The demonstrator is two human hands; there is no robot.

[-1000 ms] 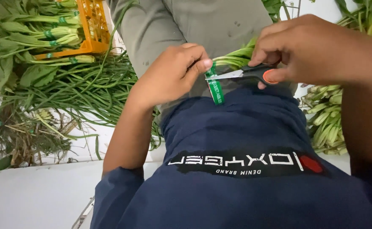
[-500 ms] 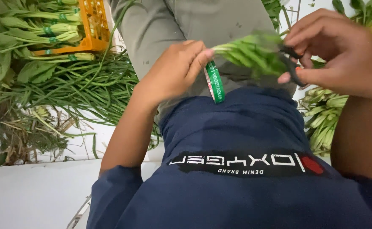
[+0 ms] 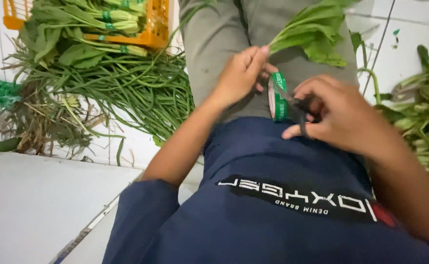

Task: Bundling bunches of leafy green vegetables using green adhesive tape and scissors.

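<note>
L hand (image 3: 241, 73): clenched on the stem end of a leafy bunch (image 3: 312, 32), thumb and forefinger pinching it. A roll of green tape (image 3: 277, 102) hangs just below the L hand, against its fingers; whether the fingers grip it or it only dangles from the stems cannot be told.

R hand (image 3: 336, 117): fingers through the loops of small black scissors (image 3: 300, 110), closed around them. Blade tips point up-left toward the tape roll, nearly touching it.

Key relation: the bunch runs from the L hand up and to the right, long axis oblique, leaves at the far end, away from the body. The stem end and tape sit between both hands. L hand holds it; R hand is just beside, lower right.

Surface: no desk under the work; hands are above the lap, over grey trousers (image 3: 224, 29) and a dark blue shirt (image 3: 283, 210).

Room: white tiled floor (image 3: 405, 54). Far left of the L hand, an orange crate (image 3: 158, 27) of banded bunches, with long green beans (image 3: 126, 93) in front of it. Right of the R hand, more loose greens (image 3: 427, 127).
</note>
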